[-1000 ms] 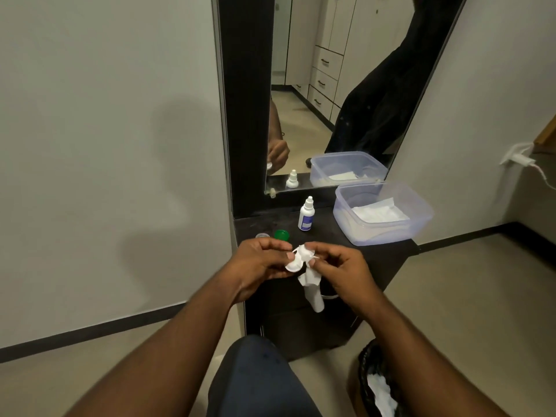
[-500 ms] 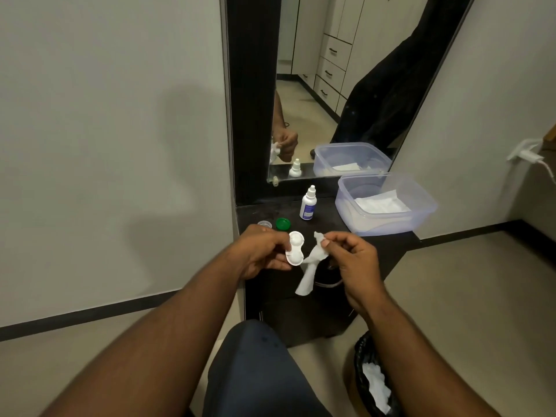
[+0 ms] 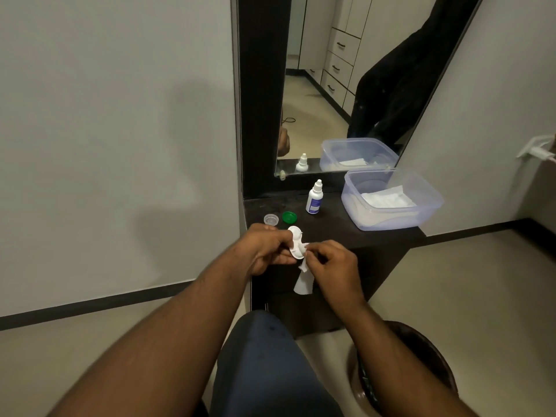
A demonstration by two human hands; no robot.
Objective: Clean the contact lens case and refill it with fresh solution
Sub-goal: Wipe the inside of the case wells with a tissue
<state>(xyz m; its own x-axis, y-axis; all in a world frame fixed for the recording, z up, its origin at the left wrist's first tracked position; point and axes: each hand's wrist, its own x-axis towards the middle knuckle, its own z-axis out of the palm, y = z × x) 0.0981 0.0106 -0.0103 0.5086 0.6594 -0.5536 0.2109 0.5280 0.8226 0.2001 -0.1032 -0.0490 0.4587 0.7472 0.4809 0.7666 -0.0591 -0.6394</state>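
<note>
My left hand (image 3: 264, 251) grips the white two-well contact lens case (image 3: 295, 241) upright above the dark shelf's front edge. My right hand (image 3: 332, 266) pinches a white tissue (image 3: 304, 282) and presses its tip against the lower well of the case; the rest of the tissue hangs down. On the shelf behind stand a small white solution bottle (image 3: 314, 197) with a blue label, a green cap (image 3: 289, 217) and a clear cap (image 3: 271, 219).
A clear plastic tub (image 3: 391, 219) holding folded white tissues sits at the right of the dark shelf (image 3: 331, 227). A mirror (image 3: 337, 85) rises behind it. A dark waste bin (image 3: 403, 368) stands on the floor at the lower right, beside my knee (image 3: 264, 356).
My right hand brought the tissue back against the case after holding it slightly apart. The case has turned a little in my left hand.
</note>
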